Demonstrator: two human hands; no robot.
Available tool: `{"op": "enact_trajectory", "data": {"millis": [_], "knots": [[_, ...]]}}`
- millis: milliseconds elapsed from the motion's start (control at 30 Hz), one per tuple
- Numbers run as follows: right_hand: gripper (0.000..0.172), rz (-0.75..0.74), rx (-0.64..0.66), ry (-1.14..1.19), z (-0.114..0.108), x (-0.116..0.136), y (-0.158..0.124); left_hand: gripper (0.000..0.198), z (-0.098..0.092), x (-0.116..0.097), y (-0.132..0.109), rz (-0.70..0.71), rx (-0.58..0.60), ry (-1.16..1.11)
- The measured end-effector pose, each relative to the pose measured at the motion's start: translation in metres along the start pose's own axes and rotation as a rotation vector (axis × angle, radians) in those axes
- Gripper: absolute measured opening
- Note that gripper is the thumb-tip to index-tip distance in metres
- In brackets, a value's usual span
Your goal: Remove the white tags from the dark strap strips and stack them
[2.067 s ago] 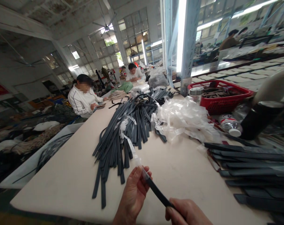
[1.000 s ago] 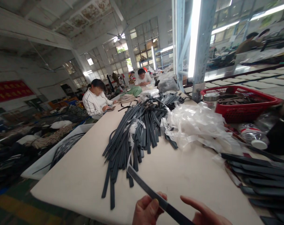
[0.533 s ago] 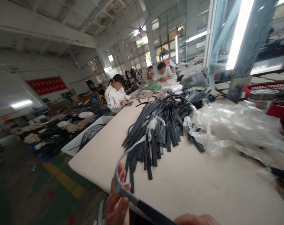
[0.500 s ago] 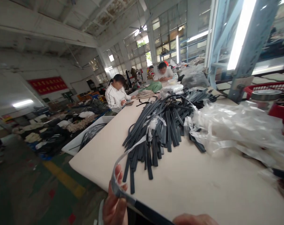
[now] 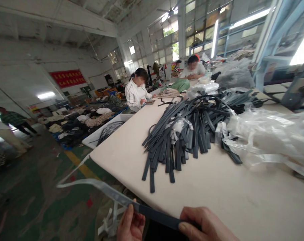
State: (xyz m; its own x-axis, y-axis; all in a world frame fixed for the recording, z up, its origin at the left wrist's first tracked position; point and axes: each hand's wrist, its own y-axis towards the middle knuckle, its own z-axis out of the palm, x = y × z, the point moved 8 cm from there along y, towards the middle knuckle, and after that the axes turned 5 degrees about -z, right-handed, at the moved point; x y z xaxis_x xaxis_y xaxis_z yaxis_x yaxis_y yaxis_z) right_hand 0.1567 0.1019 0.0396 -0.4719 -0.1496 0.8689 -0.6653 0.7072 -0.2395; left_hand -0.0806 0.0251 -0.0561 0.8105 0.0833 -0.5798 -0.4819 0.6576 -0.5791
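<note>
Basically pinched dark strip (image 5: 158,214) w/ R hand (image 5: 204,220), lower ctr, & clear film (image 5: 111,193) w/ L hand (image 5: 131,223) near join; prob. needed even tension & no twisting.

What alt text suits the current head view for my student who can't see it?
A person's left hand and right hand hold a dark strip, with translucent film trailing from its left end, beside a pale table. On it lie a heap of dark strips and crumpled clear plastic; a person in white is at the table's left side.
</note>
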Motion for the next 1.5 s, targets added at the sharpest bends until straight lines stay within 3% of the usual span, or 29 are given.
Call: {"op": "enact_trajectory", "data": {"millis": [67, 167, 300, 433, 567, 733, 833, 933, 1133, 1333, 1400, 1500], "knots": [[0.022, -0.005, -0.046, -0.098, -0.003, -0.001, 0.001, 0.017, -0.001, 0.02, -0.004, -0.123, -0.024, -0.067], [0.023, -0.066, -0.087, -0.247, 0.001, 0.007, 0.007, 0.008, 0.011, 0.044, -0.017, -0.189, -0.011, -0.073], [0.026, -0.113, -0.097, -0.208, 0.015, 0.013, 0.023, 0.023, 0.041, 0.067, -0.035, -0.225, 0.108, -0.006], [0.019, -0.154, -0.136, -0.029, 0.006, 0.004, 0.027, 0.034, 0.052, 0.06, -0.04, -0.19, 0.129, 0.032], [0.04, -0.154, -0.18, -0.059, -0.005, 0.0, 0.022, 0.042, 0.047, 0.059, -0.041, -0.162, 0.069, 0.024], [0.035, -0.201, -0.167, -0.06, 0.006, 0.013, 0.028, 0.041, 0.059, 0.078, -0.039, -0.235, 0.21, 0.067], [0.043, -0.155, -0.181, 0.074, -0.001, 0.008, 0.025, 0.032, 0.054, 0.06, -0.024, -0.155, 0.172, 0.041], [0.047, -0.138, -0.211, 0.027, -0.01, 0.004, 0.02, 0.029, 0.042, 0.048, -0.016, -0.1, 0.097, 0.005], [0.039, -0.188, -0.205, -0.086, 0.009, 0.011, 0.033, 0.036, 0.051, 0.082, -0.029, -0.244, 0.204, 0.045], [0.045, -0.122, -0.17, -0.054, -0.006, -0.004, 0.018, 0.008, 0.039, 0.047, -0.017, -0.137, 0.047, 0.021], [0.045, -0.119, -0.178, -0.11, -0.009, -0.004, 0.014, 0.008, 0.038, 0.053, -0.019, -0.178, 0.064, 0.026], [0.042, -0.142, -0.191, -0.162, -0.001, 0.005, 0.019, 0.022, 0.048, 0.08, -0.03, -0.293, 0.2, 0.05]]}}
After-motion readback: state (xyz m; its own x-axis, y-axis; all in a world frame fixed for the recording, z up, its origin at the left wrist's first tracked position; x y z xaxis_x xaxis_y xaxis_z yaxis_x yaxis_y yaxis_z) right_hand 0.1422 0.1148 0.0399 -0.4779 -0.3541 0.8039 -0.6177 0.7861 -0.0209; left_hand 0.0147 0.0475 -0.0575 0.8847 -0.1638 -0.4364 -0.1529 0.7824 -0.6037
